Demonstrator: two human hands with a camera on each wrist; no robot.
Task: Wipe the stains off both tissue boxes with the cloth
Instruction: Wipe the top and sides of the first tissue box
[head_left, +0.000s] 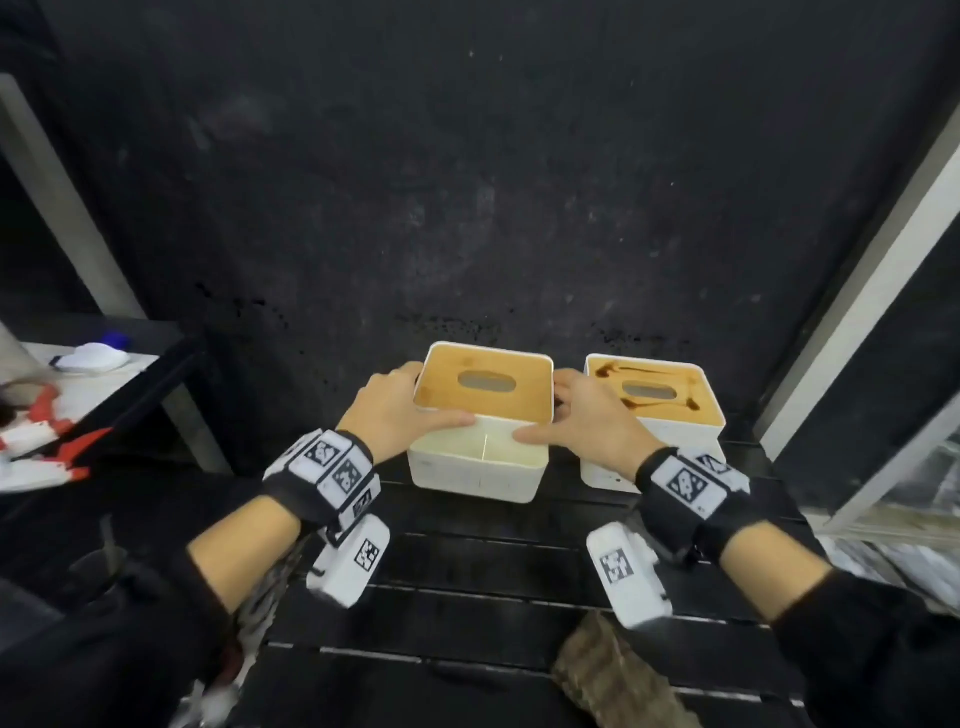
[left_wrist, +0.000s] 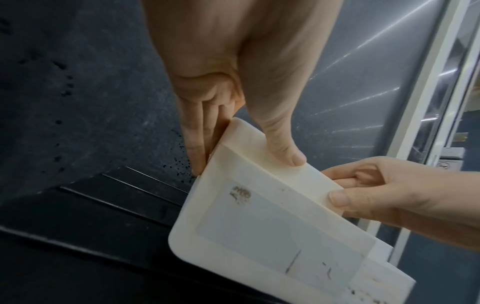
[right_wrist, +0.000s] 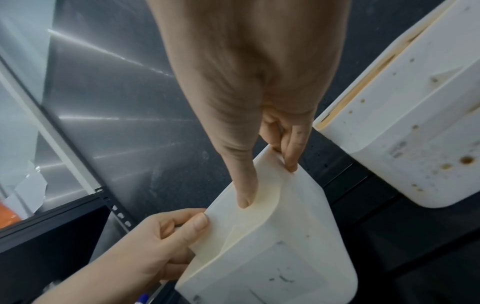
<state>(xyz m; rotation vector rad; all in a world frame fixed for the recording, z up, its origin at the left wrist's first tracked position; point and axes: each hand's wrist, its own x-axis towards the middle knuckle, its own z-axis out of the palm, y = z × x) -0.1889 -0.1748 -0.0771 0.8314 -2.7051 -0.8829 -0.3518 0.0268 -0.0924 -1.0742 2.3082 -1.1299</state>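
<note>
Two white tissue boxes with wooden lids stand on a black slatted table (head_left: 467, 571). Both hands hold the near box (head_left: 480, 467). My left hand (head_left: 415, 405) grips its left side with the thumb on the front face, and my right hand (head_left: 571, 415) grips its right side the same way. The left wrist view shows the left hand (left_wrist: 244, 160) clamping the box (left_wrist: 259, 226). In the right wrist view the right hand (right_wrist: 267, 185) pinches the box's corner (right_wrist: 272, 246). The far box (head_left: 654, 410) has dark stains on its lid and brown spots on its side (right_wrist: 415, 123). A mottled brown cloth (head_left: 618, 675) lies at the table's front edge.
A dark wall rises right behind the boxes. At the left a lower white side table (head_left: 104, 384) carries red-and-white items (head_left: 52, 436) and a white and blue object (head_left: 98, 353). A white frame post (head_left: 857, 312) slants up at the right.
</note>
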